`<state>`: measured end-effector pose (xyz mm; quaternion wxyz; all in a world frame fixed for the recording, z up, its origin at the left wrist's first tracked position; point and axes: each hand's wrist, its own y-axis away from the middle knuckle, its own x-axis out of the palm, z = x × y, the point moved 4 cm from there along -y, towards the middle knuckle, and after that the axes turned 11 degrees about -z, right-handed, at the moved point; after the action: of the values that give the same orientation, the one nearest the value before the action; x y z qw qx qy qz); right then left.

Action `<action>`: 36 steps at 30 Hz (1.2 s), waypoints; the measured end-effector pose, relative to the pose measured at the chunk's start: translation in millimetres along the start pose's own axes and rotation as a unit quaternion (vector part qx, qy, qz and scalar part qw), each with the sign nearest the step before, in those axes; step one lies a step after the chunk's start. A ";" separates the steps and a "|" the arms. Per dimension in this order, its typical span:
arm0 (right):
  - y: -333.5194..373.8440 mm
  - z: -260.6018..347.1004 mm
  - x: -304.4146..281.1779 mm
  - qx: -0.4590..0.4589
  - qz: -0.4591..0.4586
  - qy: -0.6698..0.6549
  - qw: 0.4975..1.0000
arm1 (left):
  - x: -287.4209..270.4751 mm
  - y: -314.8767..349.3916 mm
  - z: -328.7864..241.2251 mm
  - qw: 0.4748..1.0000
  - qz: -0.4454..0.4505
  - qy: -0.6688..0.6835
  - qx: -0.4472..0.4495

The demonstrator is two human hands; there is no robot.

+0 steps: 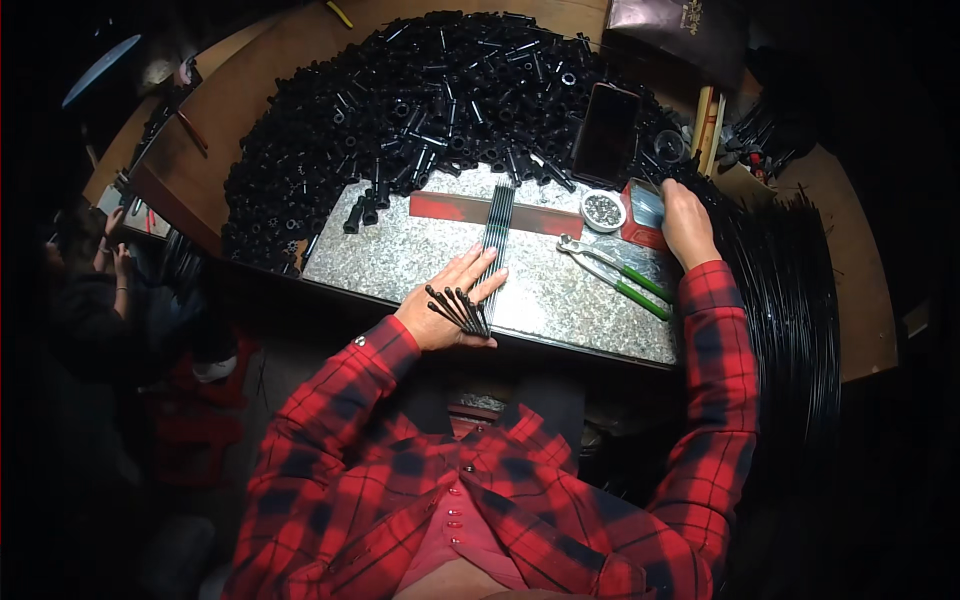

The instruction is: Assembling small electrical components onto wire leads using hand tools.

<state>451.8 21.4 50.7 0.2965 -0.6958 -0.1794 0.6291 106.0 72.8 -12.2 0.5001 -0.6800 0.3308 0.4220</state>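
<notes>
My left hand point(445, 308) lies at the near edge of a speckled stone slab, fingers spread and stretched across a bundle of thin dark rods point(499, 222). Several short black pieces with knobbed ends point(455, 308) fan out over the back of this hand, beside the bundle. At the far end, the rods cross a long reddish-brown bar point(445, 210). My right hand point(688, 228) reaches to the slab's right side, beside a small red box point(642, 228). Its fingers are curled together, their tips partly hidden; whatever they hold is not visible.
Green-handled pincers point(622, 280) lie near a white bowl point(603, 211) of small metal parts. A dark phone point(606, 132) leans against a large heap of black plastic parts point(400, 115). Long black rods point(800, 300) hang at the right. Another person point(95, 290) sits at far left.
</notes>
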 end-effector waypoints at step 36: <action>-13.0 132.4 45.5 -0.151 0.006 -0.077 0.986 | -2.7 -4.3 -5.9 1.000 0.005 0.024 -0.008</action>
<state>329.9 84.3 19.7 0.1700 -0.6829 -0.2904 0.6484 110.0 68.5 -7.2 0.4847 -0.6924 0.3422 0.4105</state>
